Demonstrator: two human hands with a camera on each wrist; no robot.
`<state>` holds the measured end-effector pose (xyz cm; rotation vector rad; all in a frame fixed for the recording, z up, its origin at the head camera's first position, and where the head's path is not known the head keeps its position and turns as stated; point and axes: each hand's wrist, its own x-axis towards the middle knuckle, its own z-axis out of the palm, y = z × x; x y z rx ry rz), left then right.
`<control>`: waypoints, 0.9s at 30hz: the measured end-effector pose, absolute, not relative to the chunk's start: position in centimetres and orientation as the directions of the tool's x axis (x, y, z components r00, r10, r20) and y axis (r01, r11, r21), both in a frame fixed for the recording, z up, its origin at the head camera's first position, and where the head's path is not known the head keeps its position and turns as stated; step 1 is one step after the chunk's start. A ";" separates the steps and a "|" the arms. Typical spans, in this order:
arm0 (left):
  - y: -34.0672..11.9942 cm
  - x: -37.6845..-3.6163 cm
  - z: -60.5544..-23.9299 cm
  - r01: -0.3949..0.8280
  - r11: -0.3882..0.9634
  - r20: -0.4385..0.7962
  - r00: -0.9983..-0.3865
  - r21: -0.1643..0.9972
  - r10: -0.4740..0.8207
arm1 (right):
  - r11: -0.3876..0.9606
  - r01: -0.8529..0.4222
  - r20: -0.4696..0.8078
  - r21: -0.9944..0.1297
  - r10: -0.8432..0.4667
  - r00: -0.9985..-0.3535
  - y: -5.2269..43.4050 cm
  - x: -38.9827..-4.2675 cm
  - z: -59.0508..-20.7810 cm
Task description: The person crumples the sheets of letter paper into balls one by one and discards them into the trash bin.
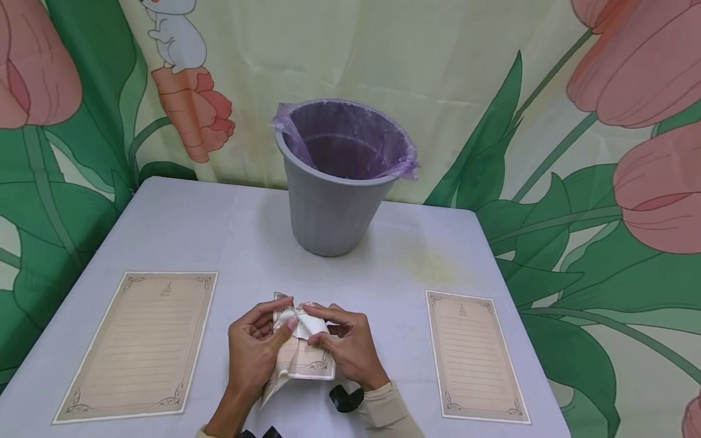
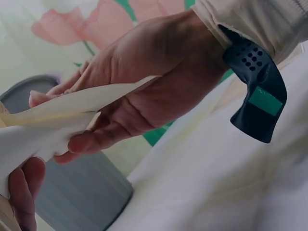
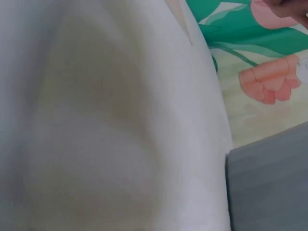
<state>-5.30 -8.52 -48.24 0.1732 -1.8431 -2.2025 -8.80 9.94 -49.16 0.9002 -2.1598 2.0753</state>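
So I've got one sheet of that fancy bordered letter paper (image 1: 300,350) in both hands, right at the near edge of the table (image 1: 246,243), dead centre in front of me. My left hand (image 1: 253,350) has fingers curled round the left side of it and my right hand (image 1: 346,347) is pinching the top from the other side, thumb and fingertips bunching it inward. The left wrist view shows the paper (image 2: 57,113) squeezed between my right hand's fingers (image 2: 86,142), already bent and folded over.

Progress-wise, I'd say it's about halfway crumpled: the upper part is scrunched, but the lower edge with the printed border is flat and readable, so it's no ball yet.

The grey bin (image 1: 334,182) with the purple liner (image 1: 350,137) sits at the far side of the table, well apart from my hands, and from here the inside looks empty, though I can't see the bottom.

Two more sheets lie flat and untouched: the left sheet (image 1: 139,344) and the right sheet (image 1: 473,356), one on either side of me. So by my guess, one in progress, two to go.
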 end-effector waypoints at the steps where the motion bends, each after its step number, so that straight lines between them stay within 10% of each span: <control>1: -8.4 -5.3 -48.2 0.133 -0.154 0.088 -0.958 0.979 -0.271 | -0.053 -0.405 0.394 -0.913 -0.374 -0.839 9.9 -8.8 -49.2; 14: -7.7 -5.3 -48.4 0.148 -0.076 0.128 -0.966 0.986 -0.226 | -0.052 -0.492 0.491 -0.869 -0.212 -0.845 9.6 -8.9 -49.5; 27: -8.5 -5.3 -48.1 0.093 -0.063 0.084 -0.988 0.994 -0.133 | -0.232 -0.106 0.235 -0.967 -0.653 -0.720 13.2 -10.9 -49.6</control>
